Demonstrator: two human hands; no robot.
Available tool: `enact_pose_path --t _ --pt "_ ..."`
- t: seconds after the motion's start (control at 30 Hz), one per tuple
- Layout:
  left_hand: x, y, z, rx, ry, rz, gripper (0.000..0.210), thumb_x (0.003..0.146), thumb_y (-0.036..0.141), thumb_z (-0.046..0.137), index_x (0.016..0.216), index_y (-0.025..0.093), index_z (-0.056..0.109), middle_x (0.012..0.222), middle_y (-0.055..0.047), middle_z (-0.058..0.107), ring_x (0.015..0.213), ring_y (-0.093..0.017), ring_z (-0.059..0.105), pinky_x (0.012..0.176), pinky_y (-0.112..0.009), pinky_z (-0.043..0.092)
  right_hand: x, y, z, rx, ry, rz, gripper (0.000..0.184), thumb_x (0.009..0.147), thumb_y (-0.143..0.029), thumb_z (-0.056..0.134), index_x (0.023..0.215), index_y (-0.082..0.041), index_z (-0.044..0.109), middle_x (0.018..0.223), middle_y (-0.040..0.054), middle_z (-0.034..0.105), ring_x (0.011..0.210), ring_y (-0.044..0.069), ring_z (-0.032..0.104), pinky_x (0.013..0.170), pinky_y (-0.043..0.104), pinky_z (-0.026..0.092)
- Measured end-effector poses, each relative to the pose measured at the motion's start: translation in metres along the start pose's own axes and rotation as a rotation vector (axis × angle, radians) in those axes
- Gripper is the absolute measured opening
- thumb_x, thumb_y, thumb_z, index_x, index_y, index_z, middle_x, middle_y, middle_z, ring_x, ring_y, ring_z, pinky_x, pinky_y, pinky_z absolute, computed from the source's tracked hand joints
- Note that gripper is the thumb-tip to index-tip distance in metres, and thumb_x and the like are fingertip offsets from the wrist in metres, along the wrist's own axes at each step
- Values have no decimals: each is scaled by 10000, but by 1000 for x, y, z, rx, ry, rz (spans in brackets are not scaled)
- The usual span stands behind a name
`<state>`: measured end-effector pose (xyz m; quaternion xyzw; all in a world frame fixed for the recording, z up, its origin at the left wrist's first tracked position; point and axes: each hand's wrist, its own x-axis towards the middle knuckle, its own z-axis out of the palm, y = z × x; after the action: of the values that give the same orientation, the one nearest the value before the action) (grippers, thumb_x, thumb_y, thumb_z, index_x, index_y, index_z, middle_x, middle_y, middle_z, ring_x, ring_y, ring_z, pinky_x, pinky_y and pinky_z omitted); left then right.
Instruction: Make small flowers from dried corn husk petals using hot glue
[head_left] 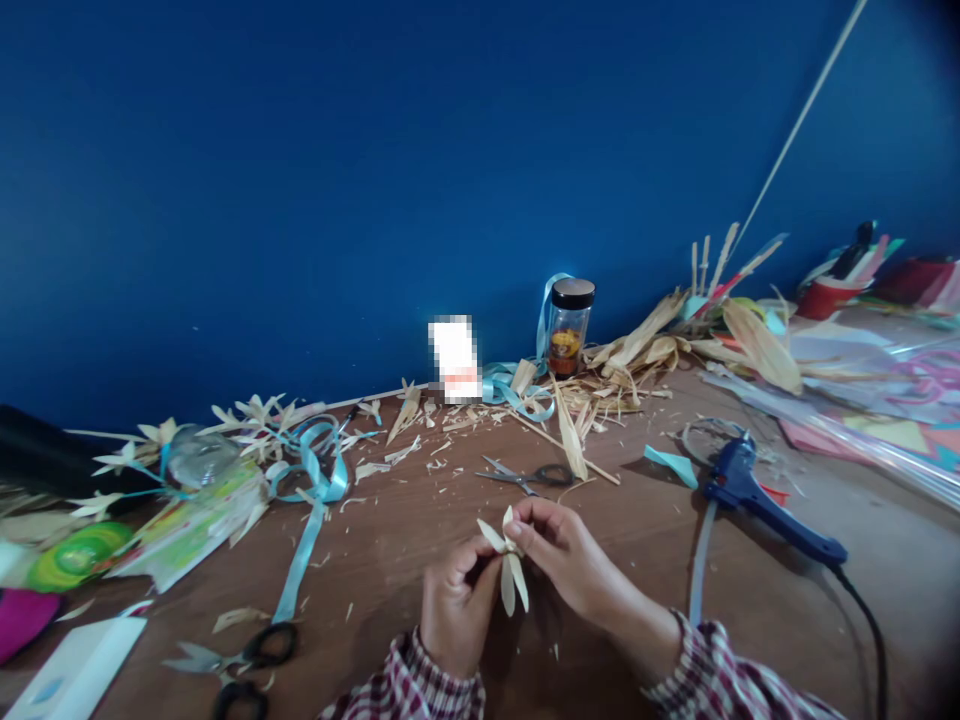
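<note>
Between my hands, above the brown table, is a pale corn-husk flower (511, 570) with several pointed petals spread outward. My left hand (457, 600) grips it from the left, fingers curled in around its base. On the other side, my right hand (562, 555) pinches an upper petal between thumb and index finger. Just beyond the hands lie dark-handled scissors (525, 476) with parted blades. A blue hot glue gun (765, 500) rests to the right, a glue stick under its nose.
A second pair of scissors (232, 660) lies front left, near light blue ribbon (306, 560). Finished husk flowers (259, 415) stand at back left. Along the blue wall are a black-lidded jar (571, 325) and dried corn husks (645, 340). Husk scraps litter the table (405, 545).
</note>
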<state>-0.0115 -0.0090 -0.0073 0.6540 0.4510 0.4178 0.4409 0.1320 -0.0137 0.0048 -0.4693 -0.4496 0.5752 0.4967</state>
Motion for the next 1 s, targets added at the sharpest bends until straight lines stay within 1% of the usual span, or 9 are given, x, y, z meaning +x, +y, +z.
enact_pose_path --t 0.13,0.23,0.33,0.4,0.47,0.53,0.63,0.77,1.0 --pt "-1 3 0 -1 -24 -22 185 778 170 568 900 172 707 802 -43 722 685 -166 643 640 -236 493 1 3 -2 41 -23 105 367 714 -509 610 766 -152 547 587 -53 449 477 58 352 446 171 290" --pt "0 2 1 -13 -26 -36 186 774 175 570 900 168 707 807 -51 724 688 -174 645 647 -247 498 1 2 -4 83 -18 150 378 760 -534 542 794 -158 566 624 -31 501 495 66 405 459 169 322" --pt "1 -2 2 -4 -25 -32 184 772 168 563 882 167 710 798 -51 725 694 -179 647 647 -251 498 1 -4 -8 54 -61 114 421 817 -543 444 781 -151 593 676 1 539 550 85 455 479 177 338" --pt "1 -3 2 27 -40 -25 188 770 159 556 875 172 711 795 -48 725 701 -181 649 649 -253 498 0 -8 -12 0 -120 50 384 793 -513 511 775 -142 605 680 6 542 582 95 461 515 190 352" --pt "0 -3 2 83 -54 -2 185 759 144 557 848 180 715 779 -43 724 693 -180 652 647 -252 496 0 -11 -15 -61 -155 0 343 754 -476 585 749 -134 609 647 -2 533 585 97 446 539 201 348" --pt "0 -2 2 142 -61 29 173 747 126 559 795 183 716 748 -38 721 678 -176 653 636 -244 491 1 -11 -17 -110 -164 -7 346 752 -473 588 707 -131 604 599 -15 510 556 91 414 526 203 321" --pt "-1 0 2 179 -62 65 154 739 110 561 735 182 698 719 -34 713 671 -169 651 629 -236 484 2 -9 -18 -147 -163 17 361 751 -483 582 671 -131 589 548 -38 469 518 77 365 499 199 274" --pt "-2 3 2 174 -85 106 149 757 109 549 723 179 675 752 -41 707 692 -160 642 654 -237 476 2 -6 -17 -163 -149 64 358 729 -484 605 666 -132 580 532 -50 445 503 69 335 479 194 245" --pt "-1 3 2 191 -103 130 155 770 115 541 730 185 674 732 -42 693 692 -164 633 658 -250 474 2 -3 -14 -106 -132 117 383 710 -507 611 637 -132 578 474 -66 406 457 60 319 435 188 221"
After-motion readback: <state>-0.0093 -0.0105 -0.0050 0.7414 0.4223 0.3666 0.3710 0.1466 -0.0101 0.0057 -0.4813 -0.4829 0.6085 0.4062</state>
